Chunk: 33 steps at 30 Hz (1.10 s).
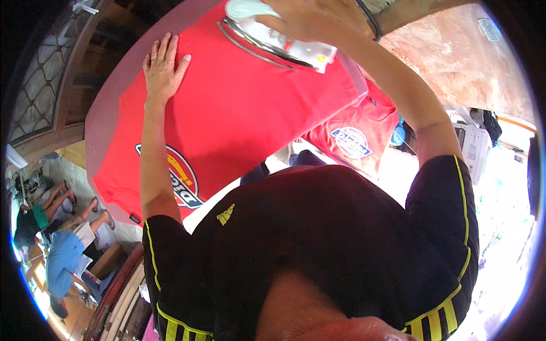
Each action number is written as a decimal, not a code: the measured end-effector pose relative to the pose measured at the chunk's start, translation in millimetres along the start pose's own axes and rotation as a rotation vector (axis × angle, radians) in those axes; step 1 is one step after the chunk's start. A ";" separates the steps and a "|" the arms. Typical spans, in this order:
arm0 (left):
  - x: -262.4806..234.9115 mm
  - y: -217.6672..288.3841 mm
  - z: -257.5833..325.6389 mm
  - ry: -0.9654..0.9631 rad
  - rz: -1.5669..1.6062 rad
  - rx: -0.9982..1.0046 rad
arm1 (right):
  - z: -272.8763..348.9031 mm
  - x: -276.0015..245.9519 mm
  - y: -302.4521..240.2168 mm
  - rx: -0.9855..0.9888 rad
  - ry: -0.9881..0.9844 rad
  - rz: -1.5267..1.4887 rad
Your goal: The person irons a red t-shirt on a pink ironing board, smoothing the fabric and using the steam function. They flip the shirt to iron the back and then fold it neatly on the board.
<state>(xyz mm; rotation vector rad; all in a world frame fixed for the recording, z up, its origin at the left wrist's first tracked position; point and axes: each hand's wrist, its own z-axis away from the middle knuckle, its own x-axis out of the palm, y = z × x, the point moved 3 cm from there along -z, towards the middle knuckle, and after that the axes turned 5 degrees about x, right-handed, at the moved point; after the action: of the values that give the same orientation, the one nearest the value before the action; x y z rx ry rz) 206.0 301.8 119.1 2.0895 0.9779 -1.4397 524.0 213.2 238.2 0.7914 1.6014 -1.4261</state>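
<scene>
A red T-shirt (239, 108) with a printed badge is spread over a board with a pale purplish cover (105, 96). My left hand (164, 71) lies flat on the shirt's left part, fingers stretched out, a ring on one finger. At the top, my right hand (296, 20) is wrapped round the handle of a white and silver clothes iron (278, 48). The iron rests on the shirt, its soleplate edge against the red cloth; the handle is partly hidden by my fingers. To the right, lower than the board, lies a second red T-shirt (347, 133) with a similar badge.
At the far left a person in a blue top (63, 258) and another in green shorts (40, 217) are some way off. A window grille (42, 79) stands left of the board. A marbled tan surface (455, 59) and a white machine (475, 152) are on the right.
</scene>
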 end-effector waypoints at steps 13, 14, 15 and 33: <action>-7.8 142.3 -15.1 -0.003 0.030 0.030 | 219.5 -57.9 112.8 0.583 0.221 -0.526; -12.8 174.1 -11.7 -0.046 0.067 0.041 | 222.6 -62.0 101.9 0.554 0.239 -0.546; -14.3 205.7 -7.4 -0.071 0.101 0.052 | 223.9 -66.2 95.5 0.528 0.263 -0.564; -48.3 274.7 36.5 -0.062 0.233 -0.255 | -120.6 -6.1 97.2 0.046 0.339 0.156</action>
<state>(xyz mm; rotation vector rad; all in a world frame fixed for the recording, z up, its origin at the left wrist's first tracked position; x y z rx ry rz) 377.2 79.4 136.6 1.8911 0.8159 -1.1900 590.9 347.7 200.0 1.2096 1.7169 -1.2687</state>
